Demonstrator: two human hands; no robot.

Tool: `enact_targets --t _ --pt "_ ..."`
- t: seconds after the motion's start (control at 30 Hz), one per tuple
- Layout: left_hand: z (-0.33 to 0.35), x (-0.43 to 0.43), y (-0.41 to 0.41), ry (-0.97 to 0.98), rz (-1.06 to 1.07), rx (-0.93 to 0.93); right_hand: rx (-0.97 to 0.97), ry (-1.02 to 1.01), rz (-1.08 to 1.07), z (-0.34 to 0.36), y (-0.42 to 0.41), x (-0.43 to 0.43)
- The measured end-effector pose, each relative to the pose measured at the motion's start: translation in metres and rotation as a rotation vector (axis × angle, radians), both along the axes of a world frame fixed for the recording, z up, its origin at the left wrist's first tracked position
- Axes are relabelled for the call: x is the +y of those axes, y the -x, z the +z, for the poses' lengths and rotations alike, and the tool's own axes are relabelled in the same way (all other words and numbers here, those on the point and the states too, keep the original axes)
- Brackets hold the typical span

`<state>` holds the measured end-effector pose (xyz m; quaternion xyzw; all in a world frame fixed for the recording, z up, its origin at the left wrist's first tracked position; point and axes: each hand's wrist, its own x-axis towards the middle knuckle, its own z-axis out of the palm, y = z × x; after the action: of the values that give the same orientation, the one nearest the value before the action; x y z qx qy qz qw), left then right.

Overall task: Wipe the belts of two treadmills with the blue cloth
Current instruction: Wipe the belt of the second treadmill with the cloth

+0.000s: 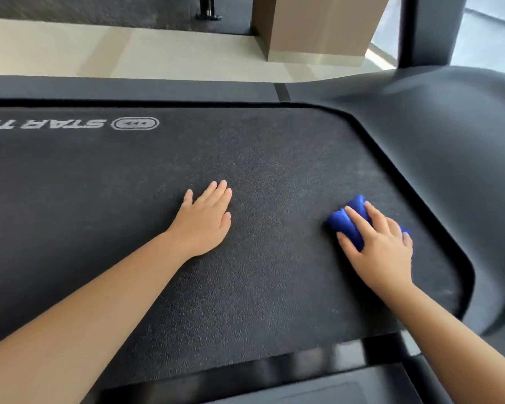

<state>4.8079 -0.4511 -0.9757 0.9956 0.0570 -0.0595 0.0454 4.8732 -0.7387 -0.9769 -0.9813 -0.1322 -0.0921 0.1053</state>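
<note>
A black textured treadmill belt [164, 243] fills most of the view, with white lettering near its far left edge. My left hand [206, 218] lies flat on the belt's middle, fingers straight and together. My right hand [381, 243] presses a bunched blue cloth [347, 221] onto the belt near its right end, fingers curled over the cloth. Most of the cloth is hidden under that hand; a small blue corner shows at its right side.
The treadmill's dark motor hood [464, 158] curves around the belt's right end, with an upright post [429, 27] behind it. A side rail [129, 90] runs along the far edge. Beyond lie pale floor and a beige column base [318, 30].
</note>
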Motion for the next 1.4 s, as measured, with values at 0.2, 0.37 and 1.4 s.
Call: enact_targets --t 0.2,0.37,1.4 --pt "-0.001 -0.035 -0.005 -0.049 0.035 0.005 -0.038 0.0 0.041 -0.004 0.037 0.036" --pt "-0.001 -0.043 -0.002 -0.068 0.022 0.002 -0.005 0.063 0.26 0.0 0.061 0.043" --pt "-0.002 -0.084 -0.049 0.008 0.011 -0.037 -0.043 0.055 0.335 -0.005 -0.006 0.001"
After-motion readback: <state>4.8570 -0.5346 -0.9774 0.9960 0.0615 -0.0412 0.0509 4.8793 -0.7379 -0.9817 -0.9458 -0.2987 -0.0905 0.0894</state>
